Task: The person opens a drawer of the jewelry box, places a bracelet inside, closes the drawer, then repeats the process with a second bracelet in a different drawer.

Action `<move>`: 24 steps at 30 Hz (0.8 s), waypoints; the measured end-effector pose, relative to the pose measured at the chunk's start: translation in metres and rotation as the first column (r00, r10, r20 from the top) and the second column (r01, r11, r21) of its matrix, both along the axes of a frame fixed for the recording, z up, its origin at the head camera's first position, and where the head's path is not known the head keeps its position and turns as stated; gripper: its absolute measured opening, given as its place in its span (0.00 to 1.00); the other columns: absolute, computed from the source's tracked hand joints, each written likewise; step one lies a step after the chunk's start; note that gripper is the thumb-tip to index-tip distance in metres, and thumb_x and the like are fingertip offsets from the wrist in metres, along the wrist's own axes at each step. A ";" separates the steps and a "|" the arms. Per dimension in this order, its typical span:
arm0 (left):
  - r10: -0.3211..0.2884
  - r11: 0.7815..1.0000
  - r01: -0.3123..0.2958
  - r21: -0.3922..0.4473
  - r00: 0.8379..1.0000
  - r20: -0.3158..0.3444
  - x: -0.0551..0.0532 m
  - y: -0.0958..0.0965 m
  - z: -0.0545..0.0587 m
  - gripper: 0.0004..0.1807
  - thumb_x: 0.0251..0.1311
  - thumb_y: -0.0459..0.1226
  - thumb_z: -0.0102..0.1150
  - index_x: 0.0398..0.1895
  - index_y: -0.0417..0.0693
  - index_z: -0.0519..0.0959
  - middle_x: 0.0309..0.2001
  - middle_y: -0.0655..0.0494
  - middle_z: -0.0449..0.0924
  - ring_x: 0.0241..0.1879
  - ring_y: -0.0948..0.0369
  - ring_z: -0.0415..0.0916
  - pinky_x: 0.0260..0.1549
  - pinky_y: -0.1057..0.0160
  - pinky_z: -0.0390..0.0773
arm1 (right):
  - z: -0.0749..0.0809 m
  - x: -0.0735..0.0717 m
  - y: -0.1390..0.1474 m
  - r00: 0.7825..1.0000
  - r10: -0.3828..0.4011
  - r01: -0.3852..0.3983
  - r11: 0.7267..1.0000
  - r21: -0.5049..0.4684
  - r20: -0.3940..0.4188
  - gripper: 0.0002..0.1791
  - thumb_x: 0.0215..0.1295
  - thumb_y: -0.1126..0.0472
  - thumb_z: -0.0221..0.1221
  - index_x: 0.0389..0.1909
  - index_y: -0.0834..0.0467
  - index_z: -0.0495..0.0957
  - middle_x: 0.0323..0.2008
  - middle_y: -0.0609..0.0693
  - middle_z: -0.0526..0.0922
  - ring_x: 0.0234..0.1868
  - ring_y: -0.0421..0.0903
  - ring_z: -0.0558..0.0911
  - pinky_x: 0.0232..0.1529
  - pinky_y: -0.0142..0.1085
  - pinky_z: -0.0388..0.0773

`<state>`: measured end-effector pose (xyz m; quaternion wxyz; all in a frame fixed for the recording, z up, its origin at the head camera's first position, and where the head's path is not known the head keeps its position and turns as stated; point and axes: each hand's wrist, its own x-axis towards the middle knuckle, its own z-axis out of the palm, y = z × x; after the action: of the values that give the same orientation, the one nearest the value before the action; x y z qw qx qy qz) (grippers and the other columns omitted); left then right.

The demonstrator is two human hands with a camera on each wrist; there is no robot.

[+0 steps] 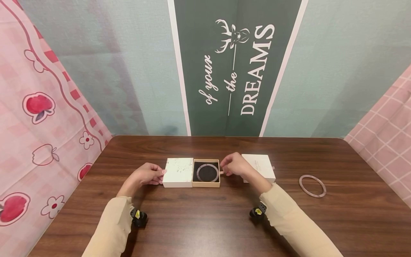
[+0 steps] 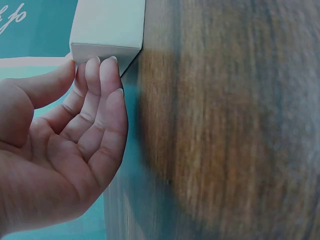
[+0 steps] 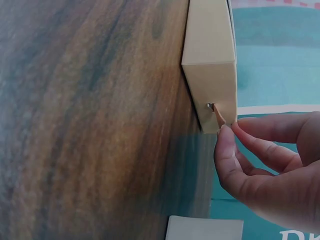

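A white box sleeve (image 1: pixel 178 171) with a speckled top lies on the table, its drawer (image 1: pixel 196 185) drawn out to the right. Inside the drawer a pale marbled bangle (image 1: pixel 208 180) rests on black padding (image 1: pixel 207 173). My left hand (image 1: pixel 151 174) has its fingertips against the sleeve's left end, the thumb at the upper edge. In the left wrist view those fingers (image 2: pixel 107 80) are gently bent, not wrapped round it. With thumb and forefinger, my right hand (image 1: pixel 236 165) pinches a small ribbon tab (image 3: pixel 219 116) coming from a hole in the drawer's end.
A second white box (image 1: pixel 261 166) with faint lettering stands behind my right wrist, partly covered by it. Farther right another pale bangle (image 1: pixel 312 186) lies flat on the brown wooden table (image 1: pixel 199 221). Beyond the back edge hangs a green curtain (image 1: pixel 224 121) with printed words.
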<state>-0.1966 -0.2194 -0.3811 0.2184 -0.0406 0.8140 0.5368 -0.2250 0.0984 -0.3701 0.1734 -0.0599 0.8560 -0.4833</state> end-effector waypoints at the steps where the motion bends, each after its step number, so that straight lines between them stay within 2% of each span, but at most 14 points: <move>1: 0.000 1.000 0.000 0.000 1.000 0.000 0.000 0.000 0.000 0.10 0.63 0.34 0.52 0.30 0.34 0.74 0.22 0.53 0.75 0.23 0.63 0.75 0.27 0.65 0.78 | 0.000 0.000 0.000 1.000 -0.004 0.004 1.000 0.005 0.002 0.09 0.51 0.79 0.54 0.33 0.70 0.78 0.28 0.57 0.77 0.23 0.45 0.77 0.29 0.36 0.79; 8: -0.003 1.000 0.003 0.003 1.000 -0.002 0.000 -0.001 0.000 0.10 0.64 0.35 0.51 0.29 0.34 0.74 0.22 0.53 0.75 0.23 0.63 0.75 0.27 0.64 0.78 | -0.005 0.002 0.001 1.000 0.004 -0.004 1.000 0.006 0.019 0.09 0.50 0.79 0.53 0.32 0.70 0.77 0.27 0.56 0.77 0.22 0.45 0.77 0.29 0.38 0.79; 24: -0.011 1.000 0.011 0.008 1.000 -0.006 0.000 -0.002 -0.001 0.10 0.64 0.34 0.51 0.29 0.34 0.74 0.22 0.54 0.75 0.23 0.63 0.76 0.27 0.65 0.78 | -0.017 0.003 0.000 0.995 0.029 -0.011 0.984 -0.177 0.099 0.07 0.52 0.81 0.51 0.33 0.75 0.72 0.21 0.60 0.76 0.17 0.46 0.78 0.26 0.41 0.80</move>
<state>-0.1964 -0.2213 -0.3822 0.2191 -0.0334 0.8126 0.5391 -0.2216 0.0986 -0.3873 0.2154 -0.0591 0.7994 -0.5578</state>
